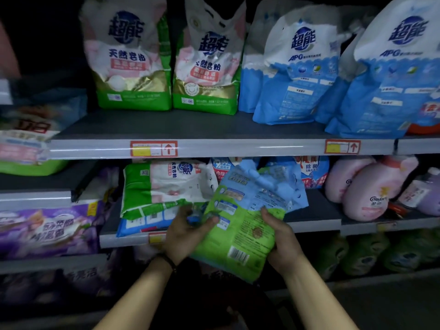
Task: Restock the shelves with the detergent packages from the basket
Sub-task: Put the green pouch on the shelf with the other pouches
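Observation:
Both my hands hold a green and blue detergent pouch in front of the middle shelf. My left hand grips its left edge near a blue cap. My right hand grips its right edge, thumb on the front. The pouch tilts with its top toward the shelf, over a flat stack of white-green bags. The basket is out of view.
The upper shelf carries upright white-green powder bags and blue-white pouches. Pink softener bottles lie at the right of the middle shelf. Purple bags sit at the left, green bottles below right.

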